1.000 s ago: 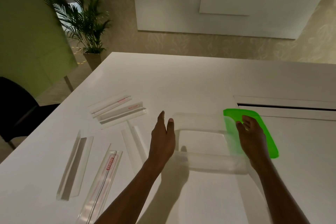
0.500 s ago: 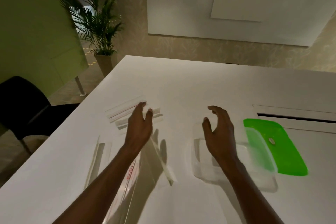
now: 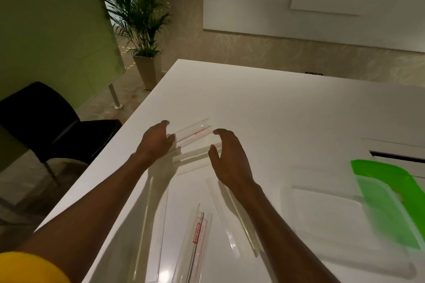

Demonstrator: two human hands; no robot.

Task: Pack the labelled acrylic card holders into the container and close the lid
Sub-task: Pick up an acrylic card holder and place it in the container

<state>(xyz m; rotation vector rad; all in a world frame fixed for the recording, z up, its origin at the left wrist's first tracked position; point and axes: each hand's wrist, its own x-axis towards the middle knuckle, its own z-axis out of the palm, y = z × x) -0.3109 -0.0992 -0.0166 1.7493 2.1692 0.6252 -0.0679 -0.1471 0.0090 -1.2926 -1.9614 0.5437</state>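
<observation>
Several clear acrylic card holders lie on the white table (image 3: 264, 103). Two lie side by side at the far left, the farther one (image 3: 195, 132) bearing a small red label. My left hand (image 3: 156, 142) curls round their left ends, thumb against them. My right hand (image 3: 227, 156) arches over their right ends with fingers spread, its thumb by the nearer holder (image 3: 195, 155). Closer to me lie a red-labelled holder (image 3: 197, 236), a plain one (image 3: 151, 213) and one (image 3: 230, 232) beside my right forearm. The clear container (image 3: 322, 209) stands open at right, overlapping the green lid (image 3: 379, 167).
A black chair (image 3: 46, 122) stands off the table's left edge, with a potted palm (image 3: 138, 30) behind it. A dark slot (image 3: 395, 156) in the table top runs behind the green lid. The table's far half holds nothing.
Both hands left the container and moved left and forward to the far pair of holders. My view swung left, so the container and lid now sit at the right edge.
</observation>
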